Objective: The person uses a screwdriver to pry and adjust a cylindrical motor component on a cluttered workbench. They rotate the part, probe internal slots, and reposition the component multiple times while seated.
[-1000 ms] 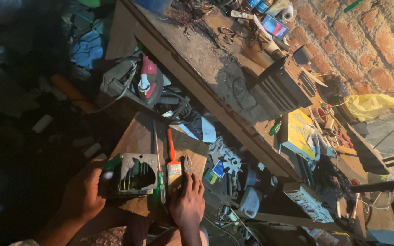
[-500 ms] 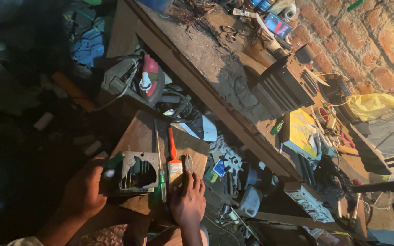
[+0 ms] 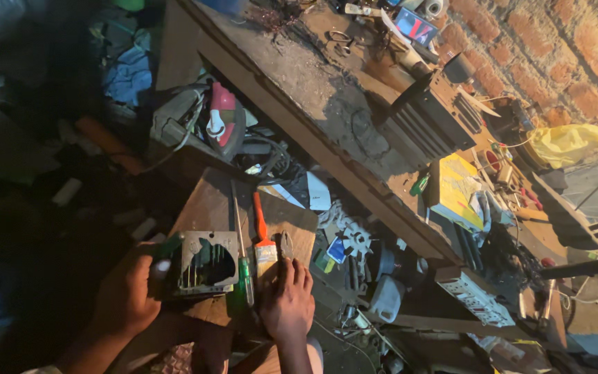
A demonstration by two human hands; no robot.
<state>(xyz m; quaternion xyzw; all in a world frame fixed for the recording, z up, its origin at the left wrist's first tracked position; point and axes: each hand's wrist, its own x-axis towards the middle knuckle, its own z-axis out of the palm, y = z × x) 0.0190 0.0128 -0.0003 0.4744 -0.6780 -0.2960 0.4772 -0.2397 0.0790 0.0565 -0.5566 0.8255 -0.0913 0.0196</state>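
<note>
- I see the left hand [image 3: 127, 299] with its grip wrapped around the side of a boxy metal housing [image 3: 205, 262] on the small wooden surface [image 3: 210, 204].
- The right hand [image 3: 287, 299] lies flat, fingers spread, fingertips touching pliers [image 3: 286, 245].
- Between housing and right hand lie a green-handled screwdriver [image 3: 243, 266] and an orange-handled paintbrush [image 3: 264, 239].

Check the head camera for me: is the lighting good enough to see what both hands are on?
Head view: warm light reaches the bench and brick wall; the left third is near black. Left hand on the square metal housing is dim but readable; right hand by the orange-handled brush is clear; edges slightly soft.
</note>
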